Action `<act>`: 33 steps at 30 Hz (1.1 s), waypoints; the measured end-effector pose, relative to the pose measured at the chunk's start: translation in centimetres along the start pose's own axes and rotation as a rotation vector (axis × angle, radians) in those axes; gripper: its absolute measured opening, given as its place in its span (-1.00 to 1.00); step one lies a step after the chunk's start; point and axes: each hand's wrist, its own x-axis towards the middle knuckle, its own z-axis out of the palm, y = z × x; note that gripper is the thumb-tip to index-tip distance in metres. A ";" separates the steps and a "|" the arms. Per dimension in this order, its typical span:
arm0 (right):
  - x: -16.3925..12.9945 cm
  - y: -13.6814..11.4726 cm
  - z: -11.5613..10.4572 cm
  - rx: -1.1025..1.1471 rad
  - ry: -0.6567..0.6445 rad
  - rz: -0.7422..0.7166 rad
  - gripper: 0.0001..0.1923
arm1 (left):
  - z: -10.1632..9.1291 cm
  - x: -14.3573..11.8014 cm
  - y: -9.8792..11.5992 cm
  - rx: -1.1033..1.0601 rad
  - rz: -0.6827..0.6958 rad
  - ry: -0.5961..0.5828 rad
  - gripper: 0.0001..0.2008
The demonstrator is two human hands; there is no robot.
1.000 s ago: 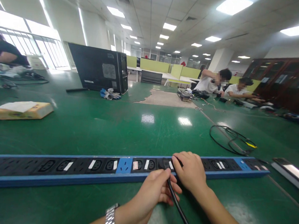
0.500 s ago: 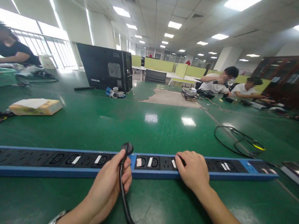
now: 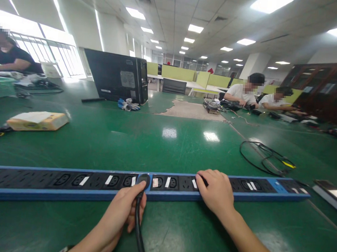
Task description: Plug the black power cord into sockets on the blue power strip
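A long blue power strip (image 3: 164,196) with black sockets and small white labels lies across the green table. My left hand (image 3: 126,207) is closed on a black plug (image 3: 144,179), thumb on its back, with a thick black cord (image 3: 139,227) running down toward me. The plug is over the strip's middle, just left of a blue section; whether it touches the strip or sits in a socket is hidden. My right hand (image 3: 217,191) rests curled on the strip, right of the middle. Something black shows between its thumb and fingers, mostly covered.
A coiled black cable (image 3: 265,158) lies beyond the strip at right, near a flat device (image 3: 330,194). Farther back are a tissue pack (image 3: 39,121), work gloves (image 3: 128,104) and a computer case (image 3: 117,77). Co-workers sit at the far left and far right.
My left hand has lowered the plug from above the strip's far edge down over its top face. The right hand stays in place. A co-worker's raised hand has come down.
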 end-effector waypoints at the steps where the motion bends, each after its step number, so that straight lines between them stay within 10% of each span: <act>1: 0.0 0.0 0.0 0.003 -0.001 0.002 -0.73 | 0.0 0.0 0.0 0.013 0.004 0.007 -0.46; 33: -0.6 0.9 0.0 0.049 0.025 -0.254 -0.54 | -0.2 -0.1 -0.9 -0.092 0.105 -0.040 -0.54</act>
